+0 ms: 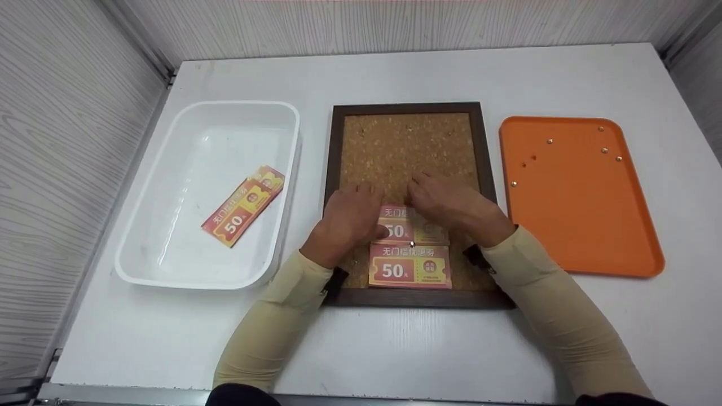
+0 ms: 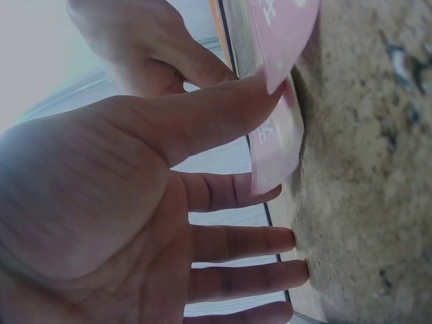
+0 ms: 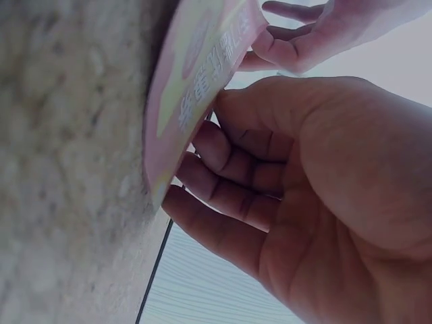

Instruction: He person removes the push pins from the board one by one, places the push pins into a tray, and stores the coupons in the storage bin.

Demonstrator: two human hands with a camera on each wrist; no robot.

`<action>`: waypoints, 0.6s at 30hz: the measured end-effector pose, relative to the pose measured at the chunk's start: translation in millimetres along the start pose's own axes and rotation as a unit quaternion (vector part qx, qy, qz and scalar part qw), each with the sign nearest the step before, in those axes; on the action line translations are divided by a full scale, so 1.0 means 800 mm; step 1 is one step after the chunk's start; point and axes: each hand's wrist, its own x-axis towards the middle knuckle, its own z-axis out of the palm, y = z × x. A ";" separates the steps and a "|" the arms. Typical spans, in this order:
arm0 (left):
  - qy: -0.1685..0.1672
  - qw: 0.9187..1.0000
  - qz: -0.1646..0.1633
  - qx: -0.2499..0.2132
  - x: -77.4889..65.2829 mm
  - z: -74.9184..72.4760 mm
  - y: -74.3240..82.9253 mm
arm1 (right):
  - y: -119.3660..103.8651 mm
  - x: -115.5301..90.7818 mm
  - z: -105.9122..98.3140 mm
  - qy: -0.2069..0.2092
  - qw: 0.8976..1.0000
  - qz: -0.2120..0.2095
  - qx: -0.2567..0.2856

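Both sleeved forearms reach forward over the dark-framed cork board point(image 1: 335, 169). The left hand point(image 1: 347, 217) lies flat, fingers straight, thumb pressing the upper red-and-yellow coupon point(image 1: 414, 225). The right hand point(image 1: 445, 203) curls its fingers at that coupon's other edge, lifting it. A lower coupon point(image 1: 410, 267) is pinned nearer. Beyond lie a glossy white bin point(image 1: 169, 141) and a matte orange tray point(image 1: 581, 225).
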 end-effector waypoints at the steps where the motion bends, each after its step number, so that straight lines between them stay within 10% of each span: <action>1: 0.001 1.000 0.001 0.000 0.000 0.000 0.000 | 0.000 0.000 0.000 0.000 1.000 -0.002 -0.005; 18: 0.016 0.999 0.017 0.032 0.001 0.002 -0.002 | 0.001 0.005 -0.002 -0.017 0.995 0.047 0.081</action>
